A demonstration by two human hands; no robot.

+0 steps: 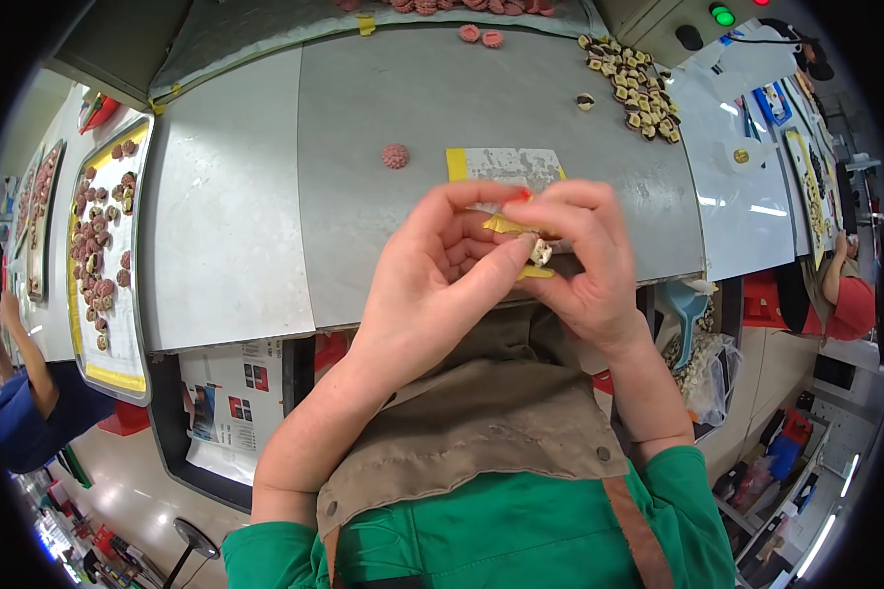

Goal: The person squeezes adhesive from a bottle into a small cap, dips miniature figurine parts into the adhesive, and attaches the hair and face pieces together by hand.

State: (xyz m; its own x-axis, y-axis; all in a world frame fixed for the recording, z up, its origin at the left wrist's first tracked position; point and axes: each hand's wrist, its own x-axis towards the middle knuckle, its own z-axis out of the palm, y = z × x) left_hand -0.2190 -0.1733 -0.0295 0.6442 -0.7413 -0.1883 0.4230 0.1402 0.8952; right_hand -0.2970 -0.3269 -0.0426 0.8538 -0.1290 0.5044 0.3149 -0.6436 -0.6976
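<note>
Close together above the table's near edge, my left hand [449,265] and my right hand [589,260] are both closed round one small work. Between their fingertips sits a small cream-and-dark piece [541,252]. Thin yellow material [506,225] shows beside it among the fingers; its kind is unclear. A red spot [524,194] shows at the upper fingertips, too small to name. Just beyond the hands lies a worn whitish sheet [511,165] with yellow edges. Farther left on the table is a round pink knobbly piece [395,156].
Small cream-and-dark pieces [643,88] are heaped at the far right. Two pink pieces [481,36] lie at the far edge. A tray [138,294] of pink-brown pieces stands left. A blue scoop [686,314] rests in a bin at right. Co-workers are at both sides.
</note>
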